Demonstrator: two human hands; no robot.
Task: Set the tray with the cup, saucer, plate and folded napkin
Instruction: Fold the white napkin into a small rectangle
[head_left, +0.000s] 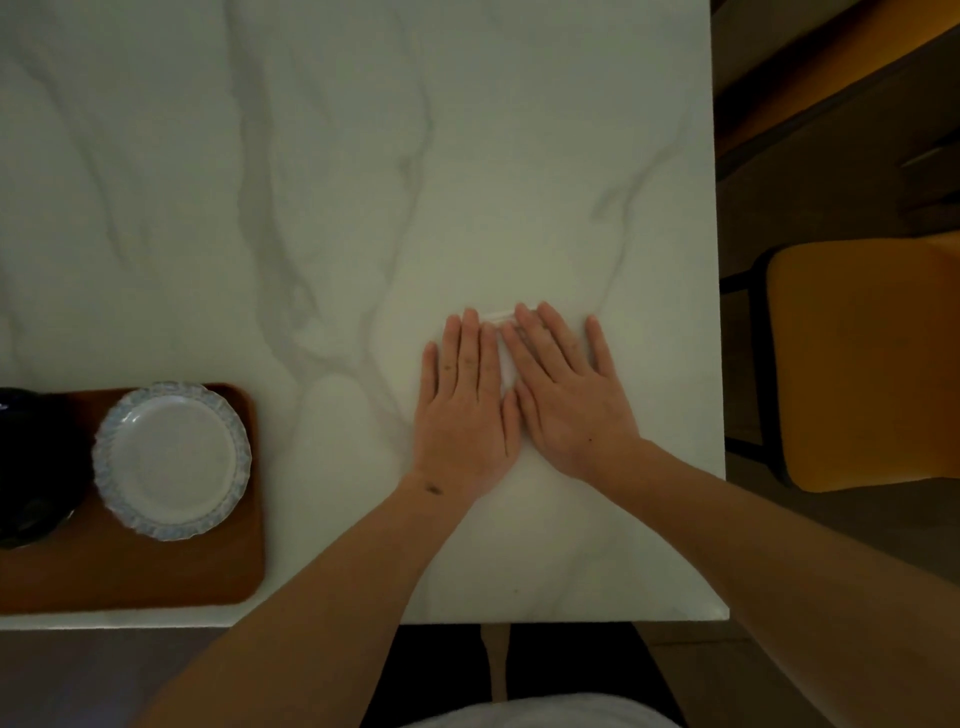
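- Two dishes already sit on the wooden tray (156, 577) at the left edge of the table (337, 182): a dark piece (31, 462), cut off by the frame so I cannot tell whether it is the cup or the saucer, and just to its right a pale plate (171, 461) with a frilled blue rim, lying flat.
- The tray lies at the near-left corner of the table, well apart from the hands, probably so the folding has bare room beside it.
- The left hand (465, 410) lies flat, palm down, fingers straight and together, pressing the white napkin (497, 316) against the table.
- Only a thin strip of the napkin shows past the fingertips and in the gap between the hands; its outline is hard to tell against the pale marble.
- The right hand (566, 395) is likewise flat, fingers spread a little, touching the left hand at the thumb side; both seem to be flattening a crease.
- By my judgement the napkin is being folded and has yet to go onto the tray.
- A yellow chair (862, 364) stands past the right edge of the table.
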